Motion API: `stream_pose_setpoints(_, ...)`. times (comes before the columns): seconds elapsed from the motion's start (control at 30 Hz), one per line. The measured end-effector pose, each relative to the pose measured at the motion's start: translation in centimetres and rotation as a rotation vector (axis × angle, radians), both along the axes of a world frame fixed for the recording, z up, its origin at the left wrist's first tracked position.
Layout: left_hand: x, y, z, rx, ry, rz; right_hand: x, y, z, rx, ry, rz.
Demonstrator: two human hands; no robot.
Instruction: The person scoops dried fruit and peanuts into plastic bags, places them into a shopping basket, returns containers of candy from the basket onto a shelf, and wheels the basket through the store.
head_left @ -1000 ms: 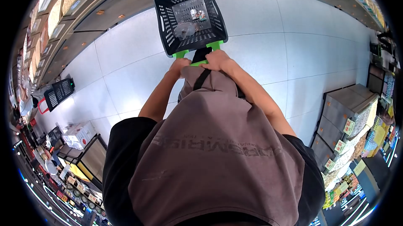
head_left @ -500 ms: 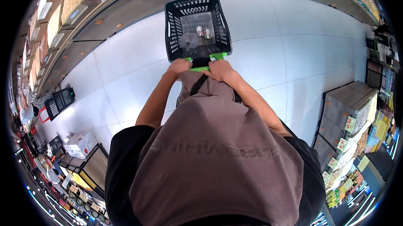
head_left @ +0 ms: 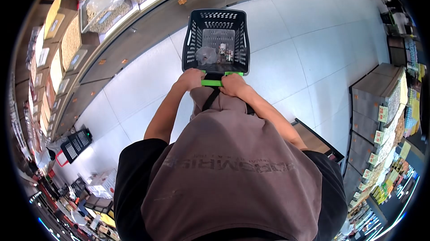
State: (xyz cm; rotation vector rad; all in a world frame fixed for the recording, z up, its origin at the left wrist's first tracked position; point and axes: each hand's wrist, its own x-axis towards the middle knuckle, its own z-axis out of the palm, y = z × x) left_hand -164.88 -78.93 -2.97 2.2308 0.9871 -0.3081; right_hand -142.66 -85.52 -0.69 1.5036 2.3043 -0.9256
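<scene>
Found basket (head_left: 219,25) at the middle, just on the far side of the shirt (head_left: 233,196). Sits nearer in view than a second ago, and squarer, having lost a leftward lean. Judged to indicate a slight turn while pushing; cannot rule out a tilt of the head as part cause. Found grip firm, as earlier: left hand (head_left: 191,79) and right hand (head_left: 234,85) both clenched on the green handle (head_left: 211,82) at the near edge. Read as control kept, with no change of hold.

Recorded for basket: rigid black plastic, box-shaped, with rows of rounded holes and slotted sides. Inside, toward the near end, noted a crumpled, filmy bag (head_left: 206,55) and, just right of it, small containers (head_left: 222,48), with labels too small to read.

Beneath, observed floor (head_left: 286,66) of pale, smooth tiles with thin dark joints. At far left, recorded bins (head_left: 71,39) of loose, grainy goods above a cabinet (head_left: 165,21) in dark wood grain. At right, logged a display (head_left: 367,106) with price tags and, beside the right arm, a dark-edged panel (head_left: 311,136), newly showing.
</scene>
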Motion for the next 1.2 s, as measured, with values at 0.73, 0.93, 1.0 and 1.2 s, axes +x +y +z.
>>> stream_pose_setpoints(0.73,5.1,20.5,1.7,0.069,0.012,-0.340,0.2,12.9,-2.1,-0.087,0.150,-0.632)
stream_pose_setpoints(0.93,7.5,22.7,0.8,0.237,-0.109,0.154,1.0,16.6,-4.1,-0.013,0.229,-0.803)
stream_pose_setpoints(1.0,9.0,22.5,-0.3,0.261,-0.178,0.287,1.9,17.2,-4.5,-0.008,0.282,-0.845)
stream_pose_setpoints(1.2,12.6,25.6,-0.4,0.248,-0.154,0.474,4.9,20.7,-4.9,-0.064,0.390,-0.798)
